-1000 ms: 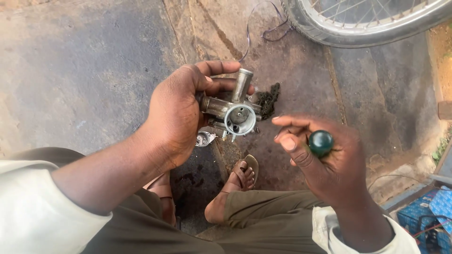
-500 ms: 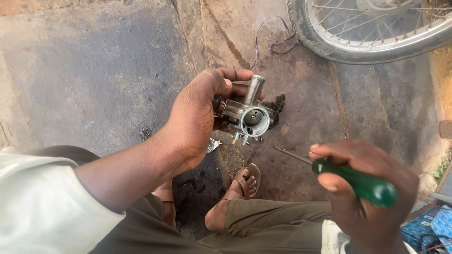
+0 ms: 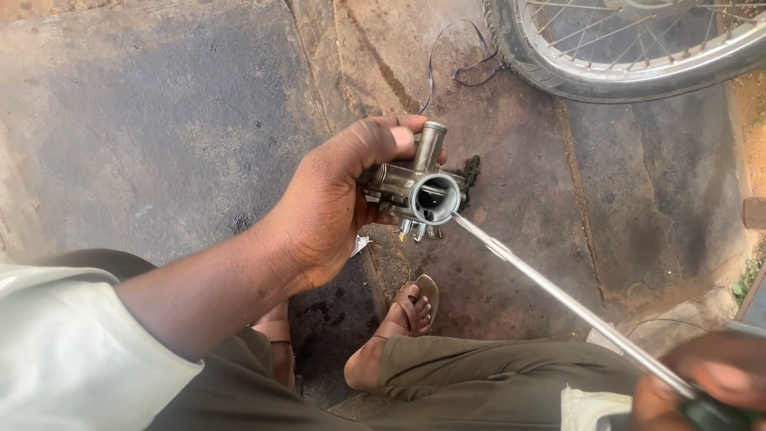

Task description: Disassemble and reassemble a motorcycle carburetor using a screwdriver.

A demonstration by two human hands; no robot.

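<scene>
you braced the carburetor [image 3: 415, 191] for the screwdriver [image 3: 558, 299].
left hand [image 3: 335, 203] clamped it, bore facing five o'clock; right hand [image 3: 710, 387] fingers wrapped the handle.

Pale rolled sleeve [image 3: 72, 351], olive trousers [image 3: 495, 375] and a brown sandal [image 3: 419, 303] clothe the person.

Outdoor repair yard, stained concrete [image 3: 159, 120], spoked wheel [image 3: 638, 48]

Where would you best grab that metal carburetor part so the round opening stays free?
Probably around its blocky body, from the side away from the bore. The left hand holds the carburetor that way: fingers wrap the back, the thumb rests by the upright tube, and the round mouth faces the screwdriver in the right hand.
</scene>
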